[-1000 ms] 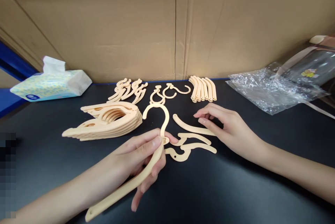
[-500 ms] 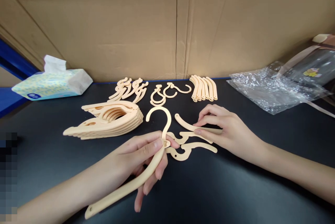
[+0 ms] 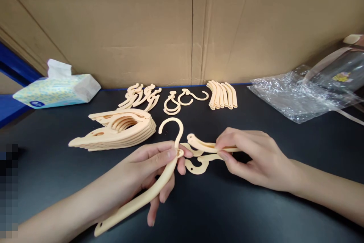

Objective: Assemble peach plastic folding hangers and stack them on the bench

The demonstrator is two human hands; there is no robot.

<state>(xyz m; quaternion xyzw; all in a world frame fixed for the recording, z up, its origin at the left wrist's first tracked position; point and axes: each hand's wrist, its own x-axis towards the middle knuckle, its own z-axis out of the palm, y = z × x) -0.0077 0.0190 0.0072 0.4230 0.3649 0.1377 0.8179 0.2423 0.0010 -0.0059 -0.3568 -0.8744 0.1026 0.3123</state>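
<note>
Left hand [image 3: 152, 167]: thumb and forefinger pinch the long arm piece [image 3: 140, 199] near its upper end; the other fingers curl loosely below it, a little apart.
Long arm piece: slants from the left thumb tip down toward the wrist, its holed end beyond the fingers.
Hook [image 3: 181, 131]: rises above the left fingertips and meets the long arm piece beside the thumb tip; I cannot tell whether they are fastened.
Right hand [image 3: 253, 159]: thumb and forefinger pinch the second arm piece [image 3: 201, 145]; the remaining fingers are folded in, partly hidden.
Second arm piece: its holed end points toward the left fingertips, near but apart; its other end passes behind the right fingers.
Flat curved pieces [image 3: 200, 169]: on the black table [image 3: 213, 212], between both hands' fingertips, partly covered.
Stacked pieces [image 3: 113, 135]: beyond the left fingers, to their left.
Loose hooks [image 3: 172, 113]: beyond the left fingertips.
Row of arm pieces [image 3: 222, 95]: beyond the right fingertips.
Clear plastic bag [image 3: 295, 97]: beyond the right hand, well apart.
</note>
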